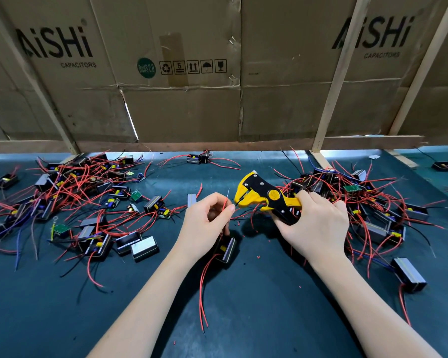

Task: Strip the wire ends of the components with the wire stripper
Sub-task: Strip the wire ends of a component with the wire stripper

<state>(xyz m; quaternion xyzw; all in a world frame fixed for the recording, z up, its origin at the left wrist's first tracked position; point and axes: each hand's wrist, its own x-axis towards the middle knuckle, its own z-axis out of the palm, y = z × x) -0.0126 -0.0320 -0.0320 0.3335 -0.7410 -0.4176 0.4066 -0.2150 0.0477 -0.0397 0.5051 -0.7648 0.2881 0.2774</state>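
L hand (207,215): pinches a red wire (225,204) betw thumb & forefinger, bare silvery tip pointing up.
Component (225,250): black box w/ yellow part, hangs just below L hand, other red leads trailing onto bench (256,293).
R hand (318,223): grips handles of yellow/black wire stripper (264,196), head aimed left, just beside the held wire; jaws apart.
Scraps (254,229): red insulation bits on bench under hands.
L pile (70,192): components & red wires, left side.
R pile (360,200): more of the same, behind R hand.
Back: cardboard (192,73) marked AiSHi Capacitors.
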